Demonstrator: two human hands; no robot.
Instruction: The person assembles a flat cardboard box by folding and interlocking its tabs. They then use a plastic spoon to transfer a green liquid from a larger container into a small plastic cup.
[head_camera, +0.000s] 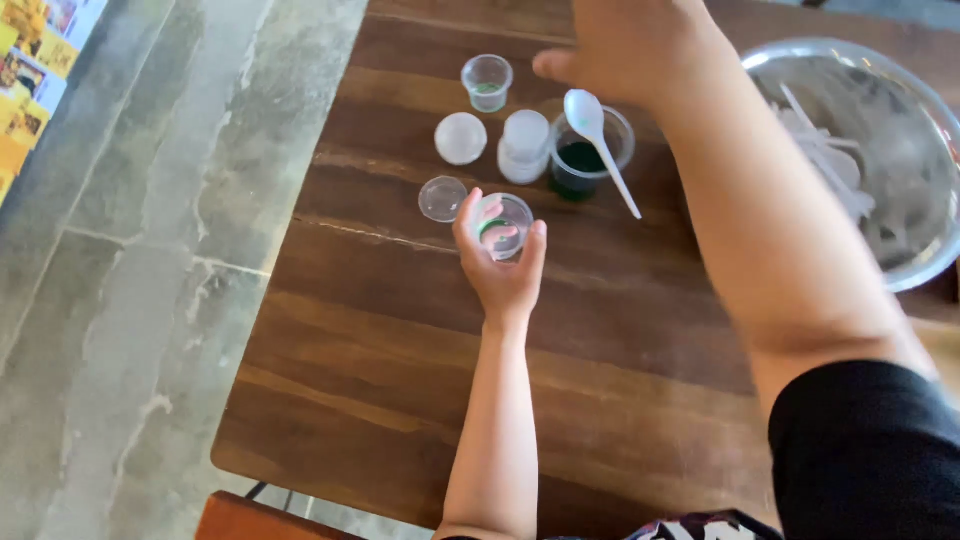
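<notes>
My left hand wraps around a small clear plastic cup with a trace of green inside, standing on the brown wooden table. A loose clear lid lies just left of it. My right hand hovers palm-down over the far side of the table, fingers spread, holding nothing. Below it stands a larger clear cup of dark green liquid with a white plastic spoon resting in it.
A lidded small cup, a white round lid and another open small cup with green at the bottom stand nearby. A big metal bowl holding white plastic spoons sits at the right. Stone floor lies left of the table.
</notes>
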